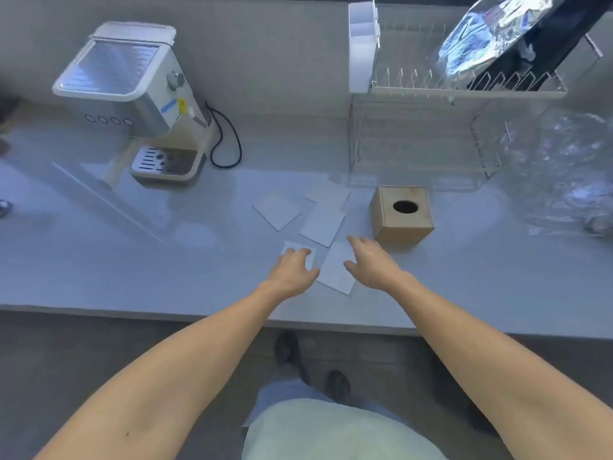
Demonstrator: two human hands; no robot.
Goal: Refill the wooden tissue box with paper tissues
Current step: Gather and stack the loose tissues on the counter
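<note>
Tissues (321, 224) lie scattered beside wooden box (402, 212); left hand (292, 270) presses one flat, right hand (373, 260) hovers spread, probably gathering

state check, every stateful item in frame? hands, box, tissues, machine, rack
left hand: open, fingers on small tissue
right hand: open, over near tissue
wooden tissue box: upright, hole dark, no tissue showing
other tissues: loose, flat on counter
coffee machine: lid shut
dish rack: holding foil-covered item
</note>
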